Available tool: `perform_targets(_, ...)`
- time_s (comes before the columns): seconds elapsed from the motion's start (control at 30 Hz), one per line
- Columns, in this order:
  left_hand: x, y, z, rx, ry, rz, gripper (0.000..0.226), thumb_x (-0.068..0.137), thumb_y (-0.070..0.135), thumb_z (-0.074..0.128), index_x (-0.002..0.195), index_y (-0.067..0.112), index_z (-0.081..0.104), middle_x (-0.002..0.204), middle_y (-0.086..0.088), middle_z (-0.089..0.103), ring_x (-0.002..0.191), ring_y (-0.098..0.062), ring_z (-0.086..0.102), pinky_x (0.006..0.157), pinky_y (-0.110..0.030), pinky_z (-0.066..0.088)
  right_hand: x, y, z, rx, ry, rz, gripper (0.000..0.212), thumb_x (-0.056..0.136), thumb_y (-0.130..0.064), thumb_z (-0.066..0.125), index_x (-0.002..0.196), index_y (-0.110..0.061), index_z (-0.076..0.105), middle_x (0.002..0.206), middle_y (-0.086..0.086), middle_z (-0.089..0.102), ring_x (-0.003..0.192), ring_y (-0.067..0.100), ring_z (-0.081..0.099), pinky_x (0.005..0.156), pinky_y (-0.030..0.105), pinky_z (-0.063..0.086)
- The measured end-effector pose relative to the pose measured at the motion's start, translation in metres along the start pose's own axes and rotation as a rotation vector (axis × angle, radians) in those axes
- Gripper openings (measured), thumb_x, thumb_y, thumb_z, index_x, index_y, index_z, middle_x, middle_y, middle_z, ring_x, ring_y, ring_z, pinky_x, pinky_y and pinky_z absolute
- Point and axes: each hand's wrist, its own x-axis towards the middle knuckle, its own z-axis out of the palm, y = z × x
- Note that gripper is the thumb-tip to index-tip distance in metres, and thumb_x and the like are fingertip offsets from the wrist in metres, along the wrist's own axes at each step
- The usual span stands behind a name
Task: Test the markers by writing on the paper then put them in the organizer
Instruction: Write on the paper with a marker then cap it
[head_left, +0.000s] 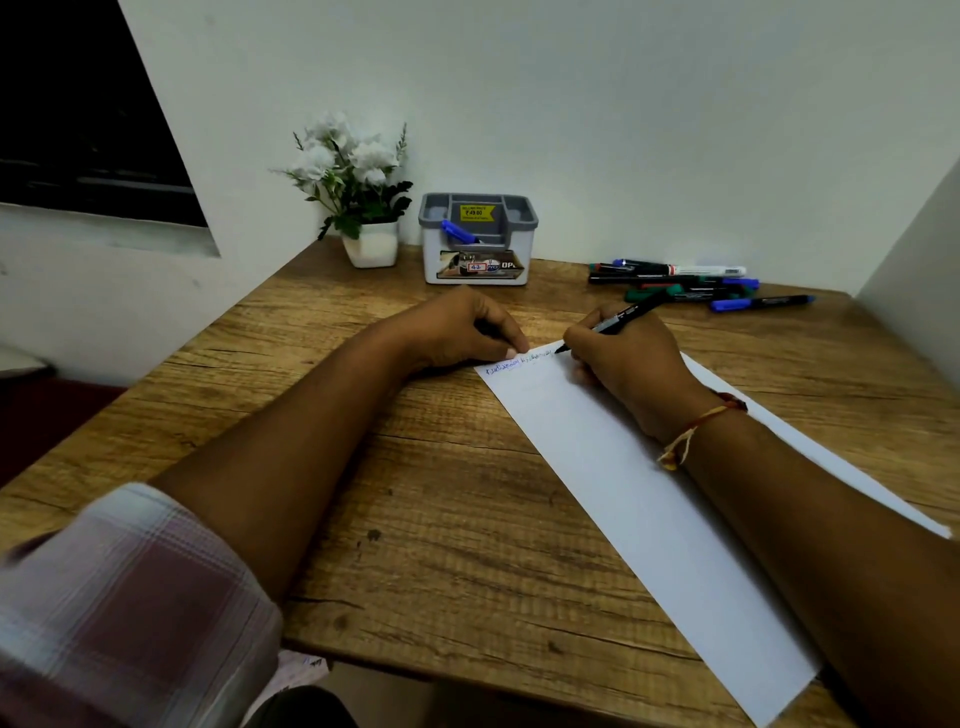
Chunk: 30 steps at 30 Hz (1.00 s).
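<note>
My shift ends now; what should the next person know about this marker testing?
Left hand, fingers curled, presses the top corner of the white paper strip.
Right hand grips a black marker, its tip writing at the paper's top edge.
Done: one blue marker sits in the grey-and-white plastic organizer.
Left: finish, stow it, then test and stow the loose markers piled back right.

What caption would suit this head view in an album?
Right hand tests a black marker on paper pinned by the left hand, organizer behind.
</note>
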Motion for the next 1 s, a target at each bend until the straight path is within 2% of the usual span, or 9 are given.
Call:
perform_targets(0.2, -0.001, 0.002, 0.0, -0.009, -0.007, -0.015, 0.02, 0.088, 0.017, 0.072, 0.104, 0.028, 0.077, 0.099, 0.021, 0.069, 0.089, 0.008, 0.06, 0.069, -0.005, 0.041, 0.001, 0.0, 0.0, 0.086, 0.012, 0.045, 0.017, 0.09, -0.019, 0.065, 0.097, -0.005, 0.071, 0.084, 0.009, 0.077, 0.048, 0.002, 0.064, 0.065, 0.028, 0.054)
perform_targets(0.27, -0.002, 0.002, 0.0, -0.016, -0.002, -0.007, 0.019, 0.088, 0.018, 0.073, 0.104, 0.028, 0.077, 0.101, 0.02, 0.069, 0.093, 0.006, 0.06, 0.077, -0.009, 0.043, 0.002, 0.001, -0.001, 0.128, 0.009, 0.061, 0.01, 0.092, -0.019, 0.064, 0.088, -0.011, 0.069, 0.078, 0.006, 0.073, 0.046, 0.001, 0.063, 0.06, 0.024, 0.052)
perform_targets(0.37, -0.002, 0.003, -0.001, -0.072, 0.109, -0.006, 0.016, 0.092, 0.021, 0.067, 0.107, 0.024, 0.075, 0.106, 0.015, 0.068, 0.099, 0.0, 0.059, 0.084, -0.019, 0.045, 0.003, 0.003, -0.003, 0.272, -0.008, 0.046, 0.017, 0.095, -0.017, 0.069, 0.08, -0.017, 0.061, 0.077, 0.005, 0.068, 0.048, 0.004, 0.063, 0.055, 0.02, 0.052)
perform_targets(0.43, -0.002, 0.006, -0.001, -0.21, 0.214, -0.025, 0.019, 0.099, 0.019, 0.056, 0.112, 0.017, 0.07, 0.103, 0.008, 0.067, 0.089, -0.002, 0.058, 0.074, -0.018, 0.045, 0.003, 0.003, -0.004, 0.395, -0.022, 0.029, 0.012, 0.096, -0.017, 0.072, 0.088, -0.015, 0.063, 0.077, 0.005, 0.066, 0.054, 0.005, 0.062, 0.052, 0.017, 0.053)
perform_targets(0.5, -0.002, 0.011, -0.001, -0.468, 0.275, -0.05, 0.023, 0.104, 0.014, 0.044, 0.115, 0.008, 0.064, 0.101, -0.003, 0.069, 0.079, -0.009, 0.06, 0.063, -0.017, 0.048, 0.001, 0.003, -0.004, 0.469, -0.027, 0.015, 0.009, 0.095, -0.016, 0.074, 0.096, -0.012, 0.067, 0.082, 0.006, 0.068, 0.067, 0.009, 0.064, 0.053, 0.015, 0.053)
perform_targets(0.63, -0.002, 0.016, -0.005, -0.907, 0.353, -0.103, 0.027, 0.108, 0.02, 0.035, 0.113, 0.004, 0.056, 0.107, -0.017, 0.072, 0.083, -0.019, 0.07, 0.064, -0.023, 0.055, -0.003, -0.003, -0.005, 0.593, -0.064, 0.016, 0.012, 0.1, -0.022, 0.065, 0.098, -0.015, 0.074, 0.099, 0.009, 0.078, 0.095, 0.016, 0.075, 0.067, 0.023, 0.061)
perform_targets(0.73, -0.001, 0.018, -0.005, -1.027, 0.357, -0.118, 0.024, 0.108, 0.022, 0.035, 0.108, 0.008, 0.054, 0.105, -0.018, 0.074, 0.085, -0.022, 0.074, 0.066, -0.024, 0.058, -0.009, -0.009, -0.005, 0.567, -0.083, -0.107, 0.015, 0.104, -0.016, 0.057, 0.1, -0.014, 0.071, 0.094, 0.008, 0.078, 0.088, 0.014, 0.076, 0.071, 0.024, 0.062)
perform_targets(0.83, -0.001, 0.017, -0.004, -1.074, 0.354, -0.133, 0.021, 0.107, 0.023, 0.038, 0.108, 0.009, 0.053, 0.102, -0.017, 0.075, 0.082, -0.021, 0.074, 0.07, -0.027, 0.058, -0.015, -0.009, -0.005, 0.523, -0.104, -0.257, 0.009, 0.102, -0.01, 0.061, 0.101, -0.012, 0.069, 0.088, 0.008, 0.078, 0.08, 0.013, 0.076, 0.068, 0.023, 0.061)
perform_targets(1.0, 0.0, 0.015, -0.002, -1.117, 0.349, -0.136, 0.019, 0.106, 0.024, 0.04, 0.103, 0.012, 0.055, 0.096, -0.015, 0.076, 0.073, -0.017, 0.073, 0.065, -0.027, 0.056, -0.019, -0.008, -0.005, 0.498, -0.124, -0.397, 0.017, 0.1, -0.007, 0.064, 0.104, -0.018, 0.076, 0.095, 0.009, 0.079, 0.088, 0.018, 0.078, 0.072, 0.028, 0.063)
